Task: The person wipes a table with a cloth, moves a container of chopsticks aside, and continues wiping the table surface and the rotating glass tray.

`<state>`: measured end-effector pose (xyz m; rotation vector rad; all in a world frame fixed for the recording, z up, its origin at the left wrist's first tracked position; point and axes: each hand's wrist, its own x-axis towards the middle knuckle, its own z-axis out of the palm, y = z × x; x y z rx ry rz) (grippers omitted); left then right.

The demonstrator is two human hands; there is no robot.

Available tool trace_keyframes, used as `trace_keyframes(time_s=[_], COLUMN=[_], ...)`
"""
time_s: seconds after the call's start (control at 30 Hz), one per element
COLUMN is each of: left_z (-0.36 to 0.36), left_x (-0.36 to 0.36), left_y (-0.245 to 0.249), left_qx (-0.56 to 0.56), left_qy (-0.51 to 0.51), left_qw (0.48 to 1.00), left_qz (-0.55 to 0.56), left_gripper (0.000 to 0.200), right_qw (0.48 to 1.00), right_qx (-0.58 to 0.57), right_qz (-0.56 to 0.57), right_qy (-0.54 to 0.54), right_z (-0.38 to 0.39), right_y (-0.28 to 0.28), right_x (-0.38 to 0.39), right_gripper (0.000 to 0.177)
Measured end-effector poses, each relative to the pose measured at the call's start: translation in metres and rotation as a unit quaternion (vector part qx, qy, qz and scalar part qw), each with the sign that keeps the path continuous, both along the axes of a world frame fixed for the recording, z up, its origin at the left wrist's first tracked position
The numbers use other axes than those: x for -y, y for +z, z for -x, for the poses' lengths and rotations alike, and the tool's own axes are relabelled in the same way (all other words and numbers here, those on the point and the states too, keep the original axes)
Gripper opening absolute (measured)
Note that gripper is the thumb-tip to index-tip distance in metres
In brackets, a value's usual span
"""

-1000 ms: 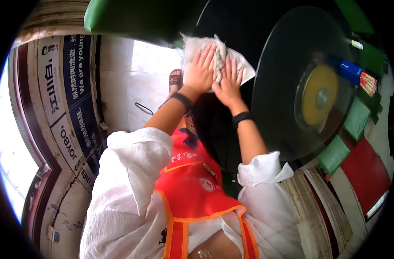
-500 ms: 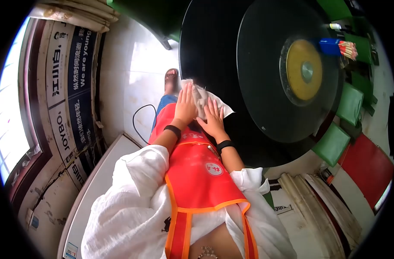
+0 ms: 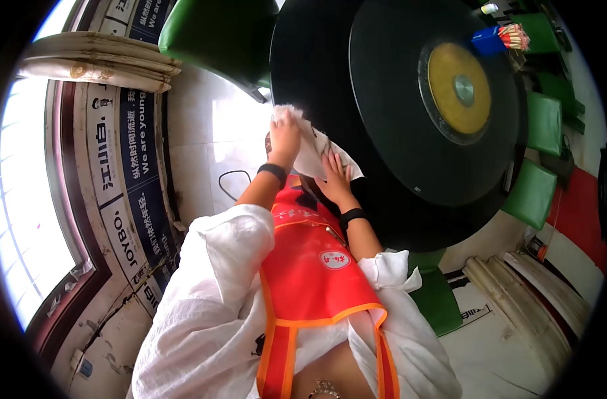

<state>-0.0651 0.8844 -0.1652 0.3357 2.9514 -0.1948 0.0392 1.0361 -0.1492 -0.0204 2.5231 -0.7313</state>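
A white cloth point(image 3: 311, 151) lies over the near edge of a round black table point(image 3: 316, 73). My left hand point(image 3: 284, 136) grips the cloth's upper left end at the table's rim. Pressed flat on the cloth's lower part is my right hand point(image 3: 334, 178), fingers spread. Both wrists carry black bands. A dark glass turntable point(image 3: 396, 133) with a yellow hub point(image 3: 457, 86) sits on the table beyond the cloth.
A blue box of chopsticks point(image 3: 495, 38) rests at the turntable's far side. Green chairs point(image 3: 210, 33) stand around the table, with more green seats point(image 3: 533, 193) at the right. A black cable point(image 3: 227, 179) lies on the tiled floor. A window and lettered wall are at left.
Both hands and the cloth slid along the table's near edge, first drawn toward me, then spread apart. My left hand now grasps the cloth's end instead of lying flat.
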Motion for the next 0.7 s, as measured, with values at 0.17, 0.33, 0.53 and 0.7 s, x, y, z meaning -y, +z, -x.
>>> trace_keyframes(time_s=[0.17,0.33,0.53,0.7], left_z=[-0.021,0.017,-0.022,0.012], left_x=[0.008,0.000,-0.005,0.001], left_y=[-0.022,-0.013,-0.021,-0.009], left_qx=[0.005,0.061,0.071,0.044], left_qy=[0.005,0.045,0.064,0.052], left_qw=[0.999,0.991,0.991,0.994], left_qz=[-0.037,-0.106,-0.089,-0.089], left_gripper=[0.050,0.052,0.057,0.056], right_qw=[1.000,0.999,0.999,0.996], right_qx=[0.017,0.048,0.052,0.064], right_qz=[-0.017,-0.012,-0.008,0.059], right_qy=[0.019,0.017,0.012,0.025], right_z=[-0.005,0.004,0.003,0.006], right_y=[-0.001,-0.012,-0.006,-0.005], right_x=[-0.003,-0.003,-0.003,-0.014], right_gripper=[0.066,0.071,0.069,0.070])
